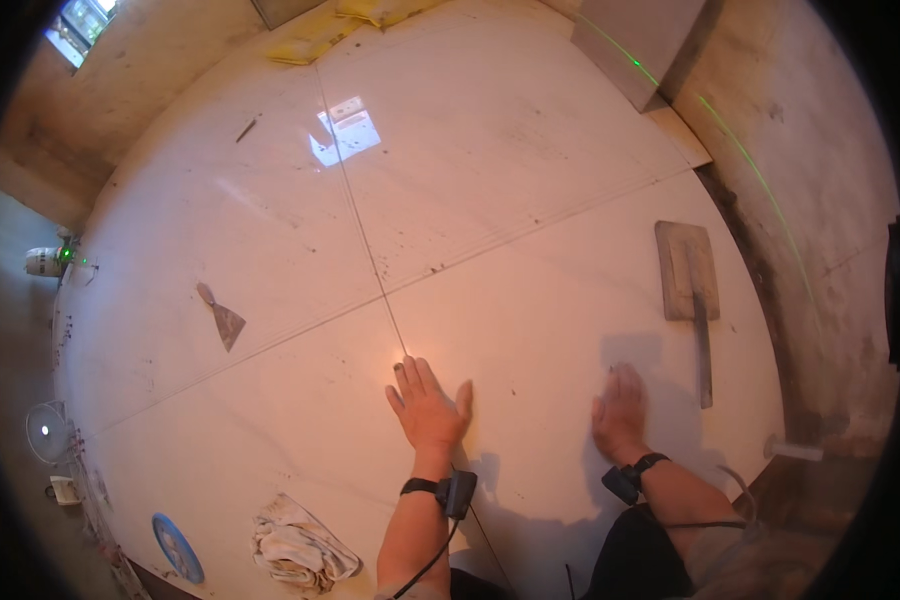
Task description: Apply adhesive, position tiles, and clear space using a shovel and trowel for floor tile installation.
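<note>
My left hand lies palm down with fingers spread on a large pale glossy floor tile. Its fingertips touch the thin joint line between two tiles, close to where the joints cross. Farther right, my right hand rests on the tile with its fingers extended and close together, holding nothing. Both wrists carry black straps with small dark boxes. To the right of that hand lies a flat, square-headed tool with a long handle. A triangular-bladed scraper lies on the tile to the left.
A crumpled cloth and a blue-rimmed oval object lie at the lower left. Near the left edge are a round white object and a white container. Green laser lines cross the right wall and a grey panel.
</note>
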The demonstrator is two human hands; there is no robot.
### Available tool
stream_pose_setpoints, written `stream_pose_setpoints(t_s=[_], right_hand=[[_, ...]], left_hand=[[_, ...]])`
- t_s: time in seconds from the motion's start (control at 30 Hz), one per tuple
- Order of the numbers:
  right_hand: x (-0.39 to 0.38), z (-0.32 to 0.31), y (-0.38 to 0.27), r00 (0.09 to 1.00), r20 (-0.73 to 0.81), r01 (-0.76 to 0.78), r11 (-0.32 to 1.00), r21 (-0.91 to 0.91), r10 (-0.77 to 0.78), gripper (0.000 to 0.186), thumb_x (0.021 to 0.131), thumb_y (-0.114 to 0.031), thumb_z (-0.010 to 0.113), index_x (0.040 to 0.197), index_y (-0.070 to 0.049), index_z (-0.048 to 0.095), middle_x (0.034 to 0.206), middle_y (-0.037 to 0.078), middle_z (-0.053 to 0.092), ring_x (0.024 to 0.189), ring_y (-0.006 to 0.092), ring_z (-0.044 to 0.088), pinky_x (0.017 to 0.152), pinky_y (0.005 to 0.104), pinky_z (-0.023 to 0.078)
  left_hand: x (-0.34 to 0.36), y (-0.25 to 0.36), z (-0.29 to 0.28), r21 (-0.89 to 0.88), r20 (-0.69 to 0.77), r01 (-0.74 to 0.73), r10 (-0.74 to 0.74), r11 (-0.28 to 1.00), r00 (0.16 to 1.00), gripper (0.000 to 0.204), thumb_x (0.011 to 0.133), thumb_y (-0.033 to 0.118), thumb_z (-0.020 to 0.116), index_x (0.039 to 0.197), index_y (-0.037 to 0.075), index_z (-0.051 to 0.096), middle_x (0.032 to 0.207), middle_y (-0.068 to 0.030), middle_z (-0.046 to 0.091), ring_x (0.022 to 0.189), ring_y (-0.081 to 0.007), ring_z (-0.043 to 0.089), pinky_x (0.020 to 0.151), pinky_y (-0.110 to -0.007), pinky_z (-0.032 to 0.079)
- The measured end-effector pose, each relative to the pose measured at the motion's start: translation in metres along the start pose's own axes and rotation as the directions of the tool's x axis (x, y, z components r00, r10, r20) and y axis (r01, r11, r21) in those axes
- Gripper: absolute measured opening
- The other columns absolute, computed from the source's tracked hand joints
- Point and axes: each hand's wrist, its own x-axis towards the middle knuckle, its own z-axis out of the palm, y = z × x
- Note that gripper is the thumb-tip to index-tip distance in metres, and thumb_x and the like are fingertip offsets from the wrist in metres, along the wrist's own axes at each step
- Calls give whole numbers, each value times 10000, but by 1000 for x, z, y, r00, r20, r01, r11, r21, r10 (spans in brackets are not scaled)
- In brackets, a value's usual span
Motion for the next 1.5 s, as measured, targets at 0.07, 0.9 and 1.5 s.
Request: stream_pose_setpoints(t_s=[0.07, 0.9, 1.5], right_hand=[[-2, -5, -4, 1000, 15, 11, 1000, -13, -11, 559, 842, -197, 522, 1300, 87, 374, 1375, 264, 348, 1310, 417, 289, 1114, 499, 198], [-7, 24, 12, 994, -72, 73, 984, -162, -85, 588, 853, -181, 508, 1365, 38, 319, 1425, 201, 315, 1348, 364, 267, 1122, 484, 201], [74, -5, -182, 932, 36, 341, 904, 257, -361, 433, 892, -179, 548, 1268, 28, 486, 1239, 247, 540, 1153, 392, 507, 1002, 433, 389]], left_hand=[[1, -1, -7, 19, 22, -7, 7, 1000, 1000, 816, 842, 501, 557, 1392, -47, 307, 1470, -226, 288, 1392, -358, 208, 1122, -529, 111], [1, -7, -2, -29, 108, 39, -36, 999, 993, 809, 873, 537, 487, 1411, -34, 287, 1493, -200, 252, 1406, -333, 175, 1125, -529, 92], [-3, -47, -20, -315, -50, -24, 8, 949, 999, 748, 870, 449, 525, 1409, -22, 306, 1488, -197, 279, 1404, -329, 199, 1125, -532, 106]])
